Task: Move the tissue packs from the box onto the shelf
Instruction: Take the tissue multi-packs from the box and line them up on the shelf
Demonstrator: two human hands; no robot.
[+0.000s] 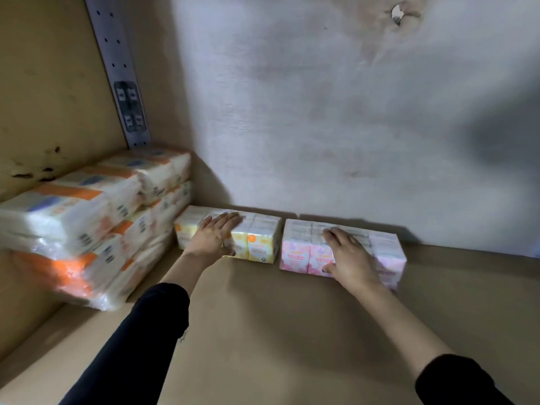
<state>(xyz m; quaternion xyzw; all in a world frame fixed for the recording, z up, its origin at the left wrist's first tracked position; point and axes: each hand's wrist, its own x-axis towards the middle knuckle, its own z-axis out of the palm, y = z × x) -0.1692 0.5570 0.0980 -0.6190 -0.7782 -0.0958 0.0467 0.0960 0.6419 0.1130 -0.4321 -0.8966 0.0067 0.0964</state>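
1. Left hand (214,233) flat on top of the yellow tissue pack (257,244), fingers spread loosely, thumb down the front face; gripping or only pressing, cannot tell.
2. Right hand (349,258) draped the same way over the pink tissue pack (295,249), fingers on top, thumb on the front.
3. Both packs standing on the shelf board (263,331) against the back wall (321,127), long axes running left to right along that wall, a narrow gap between them.
4. Yellow pack just beside the stack of larger orange-and-white tissue bundles (87,223) at the left.
5. Likely next: sliding the pink pack leftward to close the gap; right hand already on it.
6. Box not in view.
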